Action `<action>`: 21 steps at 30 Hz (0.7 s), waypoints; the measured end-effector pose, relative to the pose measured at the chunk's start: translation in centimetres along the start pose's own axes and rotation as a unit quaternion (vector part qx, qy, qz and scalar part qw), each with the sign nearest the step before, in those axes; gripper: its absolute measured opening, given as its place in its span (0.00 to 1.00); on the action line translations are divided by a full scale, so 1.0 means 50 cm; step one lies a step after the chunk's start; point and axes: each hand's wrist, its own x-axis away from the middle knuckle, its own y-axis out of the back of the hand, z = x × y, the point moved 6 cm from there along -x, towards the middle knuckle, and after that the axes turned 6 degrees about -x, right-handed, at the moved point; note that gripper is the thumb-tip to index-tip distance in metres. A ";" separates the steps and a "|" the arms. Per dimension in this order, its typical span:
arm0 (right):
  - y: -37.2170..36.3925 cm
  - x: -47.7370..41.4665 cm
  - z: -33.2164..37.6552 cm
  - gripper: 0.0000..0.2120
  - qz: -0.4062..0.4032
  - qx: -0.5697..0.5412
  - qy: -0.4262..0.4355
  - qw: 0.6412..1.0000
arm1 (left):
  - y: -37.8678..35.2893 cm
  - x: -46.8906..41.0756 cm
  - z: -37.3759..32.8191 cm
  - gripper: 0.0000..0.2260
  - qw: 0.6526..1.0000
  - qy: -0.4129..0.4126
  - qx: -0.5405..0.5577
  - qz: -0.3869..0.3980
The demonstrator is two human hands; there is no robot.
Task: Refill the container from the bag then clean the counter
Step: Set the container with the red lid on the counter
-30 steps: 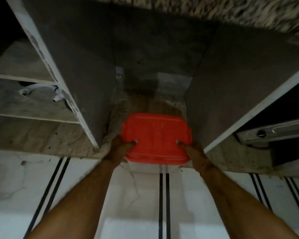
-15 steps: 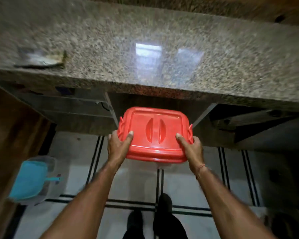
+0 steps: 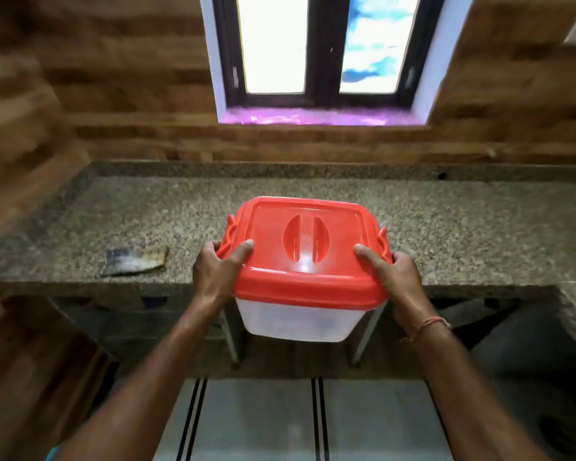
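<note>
Two hands, the left hand (image 3: 218,272) and right hand (image 3: 391,277), hold the container (image 3: 305,267) by its sides, each grip closed on it with a thumb over the red lid (image 3: 305,242), likely to keep it level above the desk (image 3: 463,227) edge. Its translucent white body looks almost empty; lid clipped on.

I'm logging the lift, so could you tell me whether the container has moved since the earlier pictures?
Yes. The container has risen from below the counter edge to counter height, held in both hands.
</note>
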 end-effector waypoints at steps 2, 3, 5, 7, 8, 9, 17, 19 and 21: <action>0.006 -0.040 0.055 0.32 -0.010 -0.005 0.027 1.000 | -0.020 -0.043 -0.055 0.30 1.000 -0.017 0.007 -0.002; 0.009 -0.068 0.076 0.30 -0.015 -0.012 0.036 0.999 | -0.034 -0.068 -0.080 0.32 1.000 -0.022 0.009 -0.006; 0.013 -0.130 0.103 0.29 -0.026 -0.022 0.044 0.998 | -0.068 -0.114 -0.120 0.31 0.999 -0.025 0.015 -0.015; 0.022 -0.209 0.121 0.29 -0.038 -0.026 0.049 0.998 | -0.116 -0.165 -0.157 0.28 0.999 -0.031 0.017 -0.021; 0.026 -0.249 0.127 0.29 -0.044 -0.023 0.051 0.997 | -0.140 -0.190 -0.170 0.27 0.999 -0.033 0.015 -0.024; 0.030 -0.285 0.131 0.29 -0.048 -0.017 0.052 0.997 | -0.162 -0.213 -0.179 0.28 0.999 -0.032 0.012 -0.024; 0.008 -0.598 0.093 0.31 0.005 0.015 0.004 1.000 | -0.366 -0.435 -0.168 0.33 0.999 0.012 0.000 0.053; -0.002 -0.631 0.065 0.28 0.016 0.024 -0.015 0.999 | -0.396 -0.456 -0.145 0.33 0.997 0.030 -0.016 0.063; -0.007 -0.658 0.035 0.28 0.024 0.030 -0.035 0.999 | -0.421 -0.475 -0.119 0.29 0.997 0.044 -0.033 0.052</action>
